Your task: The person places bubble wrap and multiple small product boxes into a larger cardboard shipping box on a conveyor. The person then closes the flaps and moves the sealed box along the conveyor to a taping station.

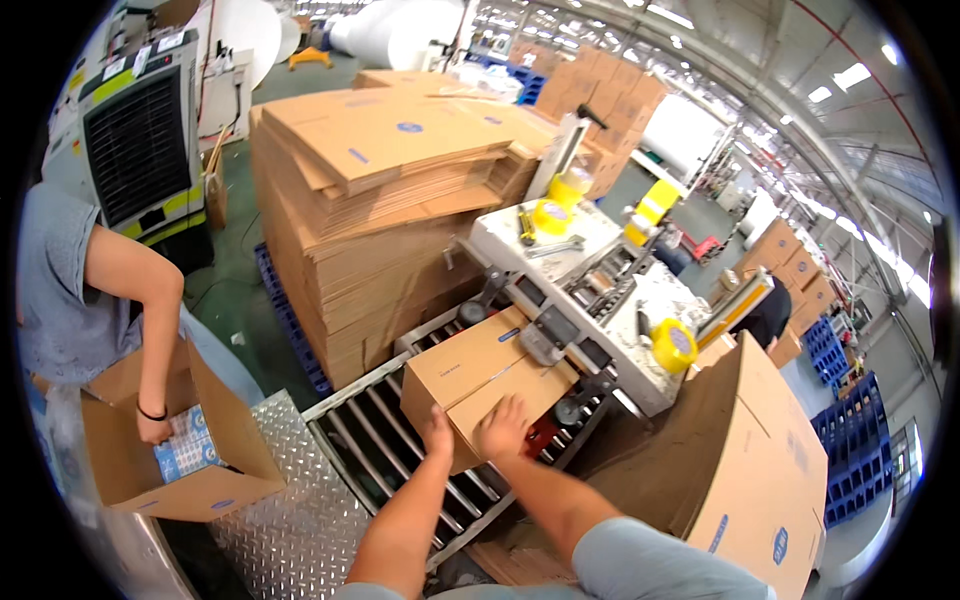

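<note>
A closed cardboard box sits on the roller conveyor, its far end under the carton sealing machine. My left hand rests against the box's near side edge, fingers extended. On the box's top near its near right edge lies my right hand, fingers spread flat. Neither hand grips anything. The box's underside and the belts beside it are partly hidden.
At left, a co-worker's hand reaches into an open carton with blue-white packs, beside a diamond-plate metal table. Behind the conveyor rises a stack of flat cartons. A large open cardboard box stands close on my right.
</note>
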Demonstrator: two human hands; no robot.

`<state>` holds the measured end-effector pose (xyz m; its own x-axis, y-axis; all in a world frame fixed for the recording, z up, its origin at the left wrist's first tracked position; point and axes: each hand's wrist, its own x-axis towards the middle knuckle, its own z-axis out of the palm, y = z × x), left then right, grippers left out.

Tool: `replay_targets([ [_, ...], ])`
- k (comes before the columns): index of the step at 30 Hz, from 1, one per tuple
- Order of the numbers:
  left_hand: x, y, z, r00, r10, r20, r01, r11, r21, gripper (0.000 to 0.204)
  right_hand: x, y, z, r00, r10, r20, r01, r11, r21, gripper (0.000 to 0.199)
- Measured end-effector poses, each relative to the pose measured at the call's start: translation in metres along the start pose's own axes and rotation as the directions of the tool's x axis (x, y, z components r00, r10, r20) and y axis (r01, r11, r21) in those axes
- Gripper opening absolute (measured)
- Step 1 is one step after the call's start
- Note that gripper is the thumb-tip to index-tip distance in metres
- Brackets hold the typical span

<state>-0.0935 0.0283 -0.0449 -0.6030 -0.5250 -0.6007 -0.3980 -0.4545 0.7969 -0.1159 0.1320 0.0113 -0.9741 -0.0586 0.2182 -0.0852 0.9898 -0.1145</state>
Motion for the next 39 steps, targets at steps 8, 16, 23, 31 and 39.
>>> replay_targets([
  [8,-0.017,-0.187,-0.231,0.487,-0.695,0.529,0.165,0.668,0.726,0.045,-0.13,-0.089,-0.042,0.78,-0.068,0.622,-0.01,0.993,0.121,0.073],
  [16,-0.076,-0.199,-0.553,0.895,-0.186,0.405,-0.289,0.449,0.845,0.034,-0.189,-0.064,-0.332,0.751,-0.506,-0.423,0.659,0.607,0.444,0.053],
  [23,-0.128,-0.217,-0.631,0.905,-0.273,0.327,-0.03,0.725,0.688,0.026,-0.251,0.097,-0.391,0.869,-0.127,-0.478,0.102,0.992,-0.077,0.03],
  [31,-0.171,-0.084,-0.498,0.776,0.444,0.448,-0.625,0.638,0.45,0.037,-0.252,-0.048,-0.55,0.208,-0.656,-0.726,0.327,0.746,-0.581,0.019],
  [39,-0.292,0.096,-0.418,0.404,0.85,0.339,-0.838,0.195,0.51,0.099,-0.205,-0.162,-0.573,0.004,-0.638,-0.77,0.955,0.232,-0.187,0.019],
])
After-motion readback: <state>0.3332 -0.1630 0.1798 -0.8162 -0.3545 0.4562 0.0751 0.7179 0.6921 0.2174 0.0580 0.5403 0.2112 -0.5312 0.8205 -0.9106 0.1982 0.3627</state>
